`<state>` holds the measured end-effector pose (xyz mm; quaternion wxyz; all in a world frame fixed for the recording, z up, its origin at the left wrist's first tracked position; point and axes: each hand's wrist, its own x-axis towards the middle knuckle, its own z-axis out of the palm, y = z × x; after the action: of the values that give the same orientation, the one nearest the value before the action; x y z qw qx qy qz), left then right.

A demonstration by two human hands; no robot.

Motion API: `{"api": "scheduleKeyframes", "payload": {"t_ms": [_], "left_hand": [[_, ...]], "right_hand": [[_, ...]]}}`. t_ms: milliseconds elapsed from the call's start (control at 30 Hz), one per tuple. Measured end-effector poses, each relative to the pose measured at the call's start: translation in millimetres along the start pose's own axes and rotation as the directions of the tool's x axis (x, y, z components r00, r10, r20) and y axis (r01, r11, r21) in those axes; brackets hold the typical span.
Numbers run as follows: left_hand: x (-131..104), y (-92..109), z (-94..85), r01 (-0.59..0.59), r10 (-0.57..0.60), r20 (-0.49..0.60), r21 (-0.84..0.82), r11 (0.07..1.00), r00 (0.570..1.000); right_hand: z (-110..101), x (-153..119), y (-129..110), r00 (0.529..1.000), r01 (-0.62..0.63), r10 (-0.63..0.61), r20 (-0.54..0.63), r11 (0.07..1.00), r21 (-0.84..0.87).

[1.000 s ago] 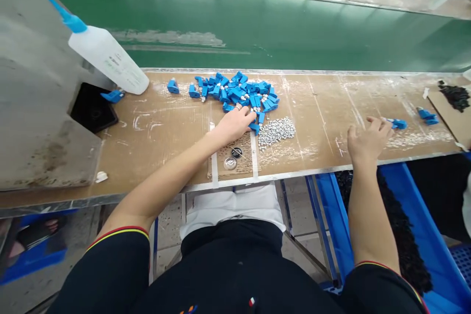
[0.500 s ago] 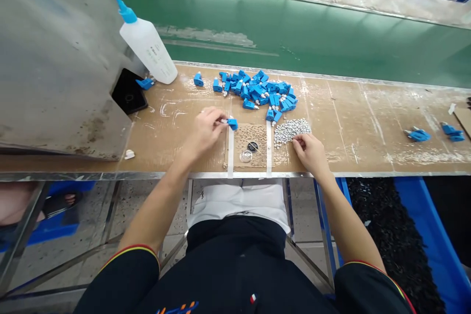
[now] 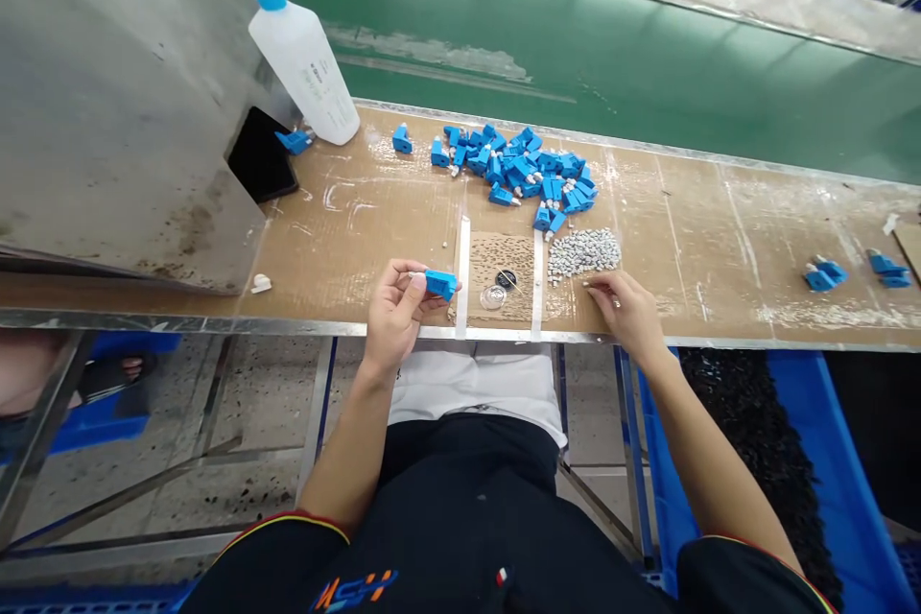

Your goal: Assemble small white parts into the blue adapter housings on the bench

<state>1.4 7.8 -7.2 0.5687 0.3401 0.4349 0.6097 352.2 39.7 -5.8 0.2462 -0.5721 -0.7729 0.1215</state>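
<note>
My left hand [image 3: 397, 312] grips a small blue plastic block [image 3: 440, 284] by its left end, above the front of the bench. Close to the front edge, my right hand [image 3: 627, 312] pinches a tiny pale piece [image 3: 586, 284] between thumb and fingertips. Just behind it spreads a pile of small grey-white pieces [image 3: 584, 252]. Between the hands lies a slit cardboard pad [image 3: 496, 254] with white tape strips at its sides. A small black disc [image 3: 507, 279] and a clear round lid [image 3: 493, 297] rest on it. Farther back is a heap of blue blocks [image 3: 518, 168] with white tips.
A white squeeze bottle [image 3: 309, 72] with a blue nozzle stands at the left, beside a dark phone [image 3: 263, 158] and a metal box [image 3: 122, 115]. A green belt [image 3: 611, 58] runs behind the bench. Several blue blocks [image 3: 824, 273] lie far right, above a blue bin [image 3: 827, 422].
My left hand has come nearer to me and turned, bringing the blue block with it. My right hand has drawn back from the grey-white pile with a tiny piece. The view has shifted slightly.
</note>
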Motion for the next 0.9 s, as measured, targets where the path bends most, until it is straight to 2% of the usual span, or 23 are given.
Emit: {"api": "scheduleKeyframes", "payload": {"t_ms": [133, 233, 433, 600, 767, 900], "left_hand": [[-3, -3, 0.7, 0.005, -0.005, 0.008, -0.005, 1.0, 1.0], [-5, -6, -0.9, -0.002, 0.002, 0.018, 0.015, 1.0, 1.0], [-7, -9, -5.7, 0.046, -0.048, 0.059, 0.029, 0.999, 0.997], [-12, -10, -8.6, 0.101, -0.11, 0.148, 0.064, 0.993, 0.983], [-12, -11, -8.5, 0.09, -0.1, 0.162, 0.073, 0.993, 0.982], [-11, -11, -7.5, 0.082, -0.089, 0.168, 0.047, 0.996, 0.982]], "right_hand": [[7, -4, -9, 0.98, -0.186, 0.187, -0.074, 0.982, 0.015], [10, 6, -15, 0.968, -0.248, 0.247, -0.047, 0.968, -0.022], [-2, 26, -15, 0.976, -0.163, 0.154, 0.154, 0.986, 0.042], [-12, 34, -12, 0.955, -0.165, 0.158, 0.252, 0.986, 0.006], [-16, 47, -9, 0.929, -0.095, 0.126, 0.349, 0.99, -0.105], [-15, 47, -16, 0.894, -0.059, 0.077, 0.442, 0.997, -0.054]]}}
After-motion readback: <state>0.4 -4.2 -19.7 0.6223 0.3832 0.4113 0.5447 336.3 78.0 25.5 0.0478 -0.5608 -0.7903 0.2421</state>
